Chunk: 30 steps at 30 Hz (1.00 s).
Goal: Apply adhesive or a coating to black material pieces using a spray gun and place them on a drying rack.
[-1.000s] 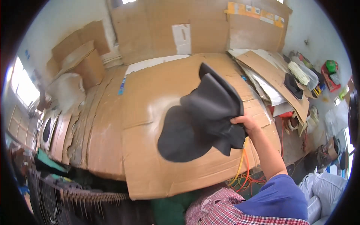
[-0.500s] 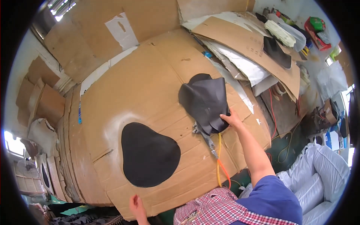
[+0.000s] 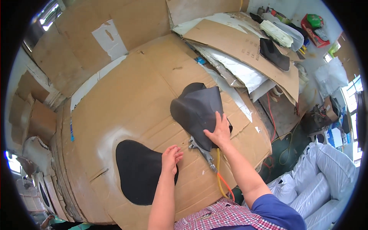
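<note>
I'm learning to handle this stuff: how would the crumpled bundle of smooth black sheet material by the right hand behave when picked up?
The crumpled bundle of smooth black sheet material would probably flop, since it is bent into soft folds. It may be light for its bulk, as its edges look thin. Its faint sheen suggests it could slip a little.

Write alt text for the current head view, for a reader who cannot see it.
A person's right hand is spread against rumpled black sheeting on a cardboard-covered surface, while the left hand is over the edge of a flat, rounded black piece. A metal tool with an orange hose lies beside the sheeting.
</note>
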### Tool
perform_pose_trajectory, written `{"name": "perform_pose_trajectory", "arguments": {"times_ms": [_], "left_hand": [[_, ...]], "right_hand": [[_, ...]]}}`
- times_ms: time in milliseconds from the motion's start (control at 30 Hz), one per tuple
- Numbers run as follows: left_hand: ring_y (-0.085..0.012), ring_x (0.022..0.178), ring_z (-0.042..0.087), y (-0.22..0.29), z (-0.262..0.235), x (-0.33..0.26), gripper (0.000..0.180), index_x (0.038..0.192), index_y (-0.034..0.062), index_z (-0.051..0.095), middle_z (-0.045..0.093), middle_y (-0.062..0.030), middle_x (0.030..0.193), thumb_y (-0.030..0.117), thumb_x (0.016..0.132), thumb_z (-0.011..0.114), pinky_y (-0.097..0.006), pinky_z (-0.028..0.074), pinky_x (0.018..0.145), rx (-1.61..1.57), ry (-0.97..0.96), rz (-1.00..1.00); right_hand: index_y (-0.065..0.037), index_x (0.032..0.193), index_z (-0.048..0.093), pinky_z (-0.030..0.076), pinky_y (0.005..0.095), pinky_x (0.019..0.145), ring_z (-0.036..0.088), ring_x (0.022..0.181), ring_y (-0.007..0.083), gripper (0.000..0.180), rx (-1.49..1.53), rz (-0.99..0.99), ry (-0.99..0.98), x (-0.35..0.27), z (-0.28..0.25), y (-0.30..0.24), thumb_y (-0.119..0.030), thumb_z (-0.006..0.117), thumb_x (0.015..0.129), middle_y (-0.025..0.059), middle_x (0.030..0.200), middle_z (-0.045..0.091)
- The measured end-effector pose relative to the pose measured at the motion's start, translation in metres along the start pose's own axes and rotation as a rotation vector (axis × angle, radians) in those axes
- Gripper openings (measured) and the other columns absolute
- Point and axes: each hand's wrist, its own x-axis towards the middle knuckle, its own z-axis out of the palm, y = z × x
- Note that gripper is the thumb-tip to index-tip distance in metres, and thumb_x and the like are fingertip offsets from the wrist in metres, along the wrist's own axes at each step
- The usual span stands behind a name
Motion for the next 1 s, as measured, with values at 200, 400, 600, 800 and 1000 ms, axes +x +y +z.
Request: {"name": "perform_pose_trajectory", "arguments": {"times_ms": [200,400,600,800,1000], "left_hand": [[-0.0179,0.076,0.064,0.006,0.017,0.02,0.022,0.108,0.0051,0.057,0.063,-0.0091,0.097,0.014,0.088,0.058,-0.026,0.052,0.063,0.018,-0.053,-0.055],[-0.0175,0.07,0.061,0.0,0.048,0.044,0.053,0.128,0.0022,0.036,0.058,-0.0097,0.091,0.012,0.083,0.061,-0.029,0.051,0.059,-0.042,0.11,-0.036],[-0.0118,0.058,0.052,0.018,0.07,0.092,0.043,0.116,0.0037,0.049,0.055,-0.0036,0.08,0.017,0.079,0.067,-0.026,0.041,0.046,0.355,0.283,0.041],[-0.0134,0.058,0.046,0.025,0.077,0.103,0.016,0.075,0.0027,0.055,0.052,-0.0024,0.064,0.013,0.076,0.068,-0.029,0.04,0.053,0.761,0.371,0.264],[-0.0141,0.07,0.055,0.056,0.223,0.047,0.016,0.083,0.0007,0.058,0.059,-0.0063,0.076,0.009,0.074,0.068,-0.03,0.047,0.066,0.799,0.027,0.692]], "right_hand": [[0.0,0.129,0.042,0.048,0.0338,0.074,0.06,0.082,0.0257,0.064,0.737,0.555,0.084,0.031,0.01,0.081,-0.007,0.062,0.068,0.0145,0.092,0.061],[0.003,0.097,0.059,0.049,0.0296,0.065,0.057,0.071,0.0174,0.025,1.407,0.928,-0.061,0.044,0.006,0.12,-0.003,0.051,0.074,0.0073,0.078,0.059],[0.002,0.087,0.06,0.05,0.0322,0.066,0.06,0.074,0.0197,0.019,1.504,1.002,-0.179,0.046,0.004,0.127,-0.014,0.057,0.077,0.0092,0.083,0.062],[0.009,0.087,0.063,0.047,0.0318,0.072,0.061,0.077,0.0191,0.042,0.711,0.537,-0.225,0.078,0.002,0.126,-0.031,0.066,0.076,0.0131,0.081,0.066],[0.007,0.1,0.06,0.049,0.0335,0.074,0.063,0.081,0.0214,0.047,1.209,0.952,-0.184,0.079,0.001,0.143,-0.037,0.055,0.087,0.0126,0.094,0.066]]}}
